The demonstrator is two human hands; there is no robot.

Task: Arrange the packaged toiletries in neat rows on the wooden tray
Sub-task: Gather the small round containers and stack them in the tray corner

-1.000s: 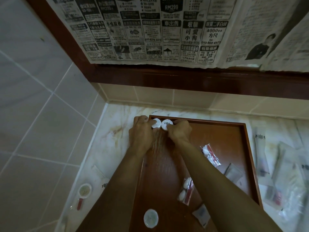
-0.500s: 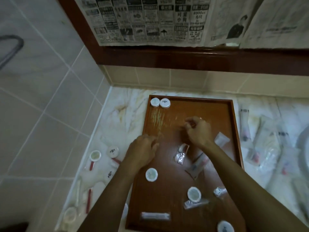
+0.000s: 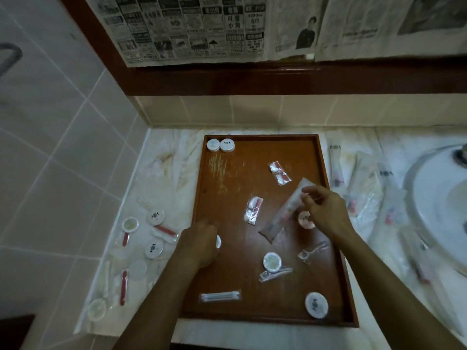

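The wooden tray [image 3: 260,157] lies on the marble counter. Two round white packets [image 3: 220,145] sit side by side in its far left corner. My left hand [image 3: 199,245] is closed over another round white packet [image 3: 218,241] near the tray's left edge; only the packet's rim shows. My right hand [image 3: 326,210] hovers at the tray's right side with fingers loosely apart, fingertips at a long clear sachet [image 3: 283,213] that lies diagonally. Partly under this hand lies a pinkish round packet [image 3: 305,220]. Several more packets are scattered over the tray.
More round packets [image 3: 154,248] and red-handled items lie on the counter left of the tray. Long wrapped sachets [image 3: 364,188] lie to the right, beside a white basin [image 3: 439,208]. Tiled walls close the left and back.
Both hands have left the two round packets in the far corner and drawn back toward me. My left hand came down onto a round packet; my right reached the long sachet.
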